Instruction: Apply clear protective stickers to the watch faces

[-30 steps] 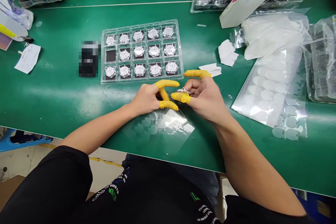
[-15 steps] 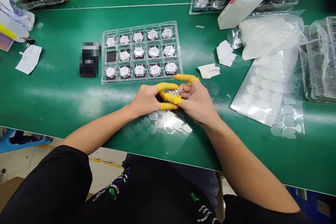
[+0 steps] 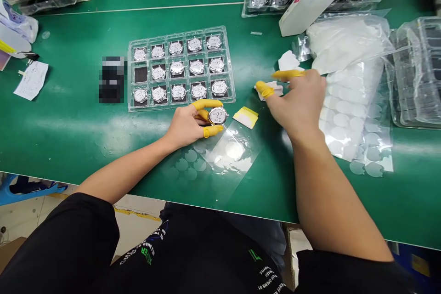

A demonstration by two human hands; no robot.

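Your right hand (image 3: pixel 298 101) has left the pair and swung out to the right, so the watch case (image 3: pixel 217 115) that both hands were working half a second ago now sits with your left hand (image 3: pixel 188 124) alone. That hand is pinched shut on it: the yellow-capped forefinger lies over the top edge and the capped thumb under the bottom edge, with the engraved back facing up at you. The case is held just above the green table (image 3: pixel 69 115), right in front of the near rim of the clear tray (image 3: pixel 161 105) of matching cases (one pocket in its middle row shows only dark lining).

Your right thumb and forefinger are spread apart with nothing between them, and the thumb tip is over a white wipe (image 3: pixel 275 88); whether it touches the wipe, you cannot tell from here. A small yellow-and-white tab (image 3: pixel 246 117) lies on the table between your two hands, just beside the case. Below the case a clear film sheet (image 3: pixel 234 156) of round stickers lies flat, and a larger sticker sheet (image 3: pixel 354 110) lies beyond your right wrist.
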